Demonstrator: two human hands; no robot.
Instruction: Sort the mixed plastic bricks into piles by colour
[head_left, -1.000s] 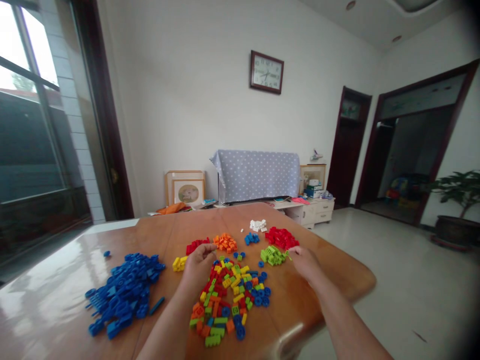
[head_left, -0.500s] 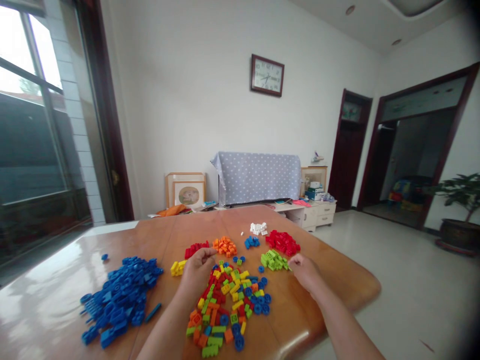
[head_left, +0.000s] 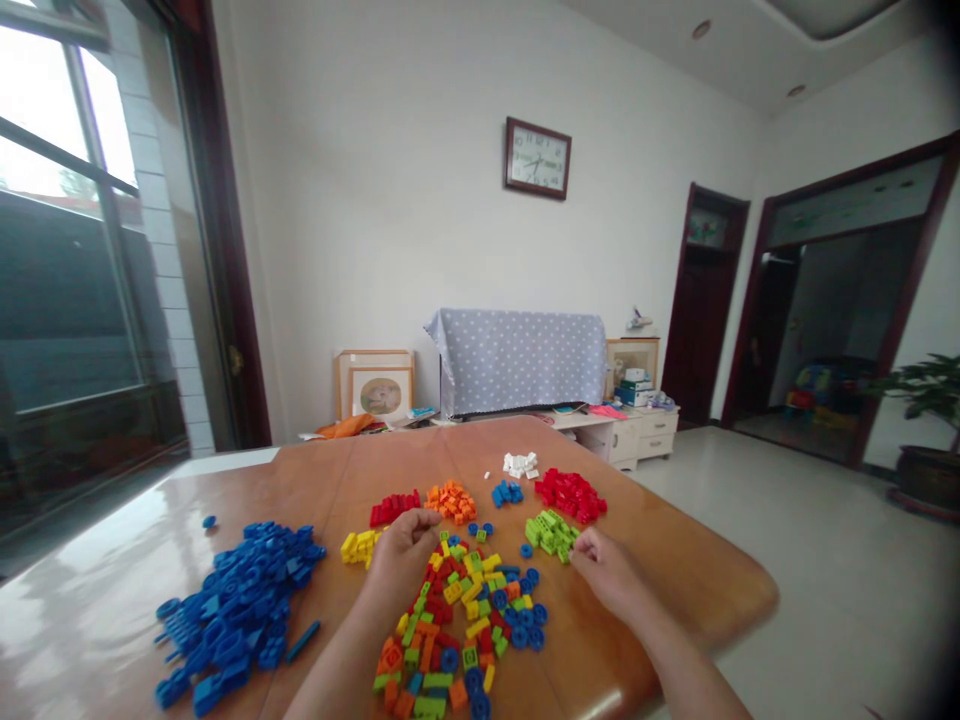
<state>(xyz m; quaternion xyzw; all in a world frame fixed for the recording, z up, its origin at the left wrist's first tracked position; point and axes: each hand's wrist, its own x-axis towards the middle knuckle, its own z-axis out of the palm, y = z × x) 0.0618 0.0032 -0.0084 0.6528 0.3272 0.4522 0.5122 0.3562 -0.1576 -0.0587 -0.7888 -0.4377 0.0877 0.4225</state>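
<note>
The heap of lime-green plastic bricks (head_left: 551,535) lies on the table (head_left: 675,560), slanting along its long axis toward the right hand (head_left: 609,572), the nearer hand, just ahead of it and to its left. That hand's pinched fingertips (head_left: 579,552) touch the heap's near edge, though whether they grip a brick is hidden. The left hand (head_left: 401,565), curled closed with its palm hidden, rests well apart above the mixed pile of coloured bricks (head_left: 457,625).

The only marks I can read from here are the hour numerals on the clock (head_left: 538,158), high on the far wall (head_left: 375,220), small and soft.
</note>
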